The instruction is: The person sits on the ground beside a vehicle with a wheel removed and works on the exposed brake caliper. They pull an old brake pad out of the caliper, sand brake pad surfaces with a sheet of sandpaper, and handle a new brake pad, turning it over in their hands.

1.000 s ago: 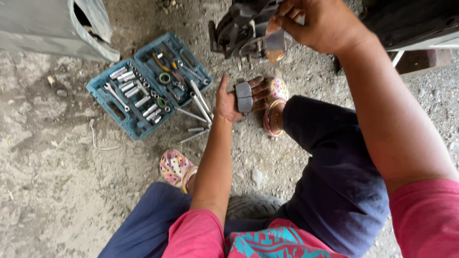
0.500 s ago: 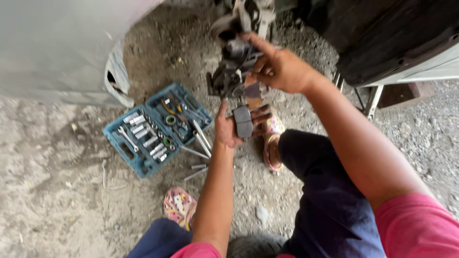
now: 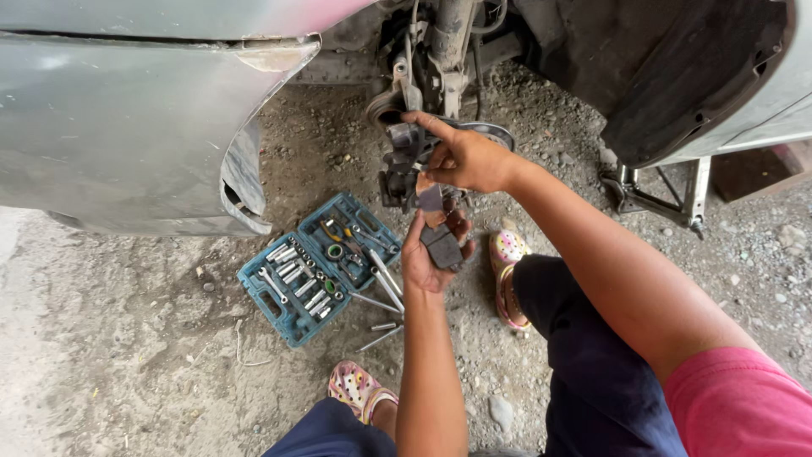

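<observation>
Far left, a dented grey car body panel fills the upper corner, its torn lower edge hanging over rough gravel ground. Moving in, an open teal socket set case lies flat on the dirt, sockets and bits seated in their slots, with a few loose wrenches and extension bars spilled off its right edge. Below that, a patterned slipper pokes out from a dark trouser leg.

Now the centre, where the action is. The left hand is raised palm-up, fingers curled around a dark brake pad, which rests flat against the palm with its long axis running up and slightly left, toward the hub. Directly above it, almost touching, sits the brake caliper, hanging in front of the strut and hub assembly inside the wheel arch. The right hand is clamped over the caliper from the right, thumb stretched along its top, steadying it. So the pad lies just beneath the caliper, the left hand carrying it, the right hand already on the housing.

Further right, a second slipper, then a jack stand propped under the sill.
</observation>
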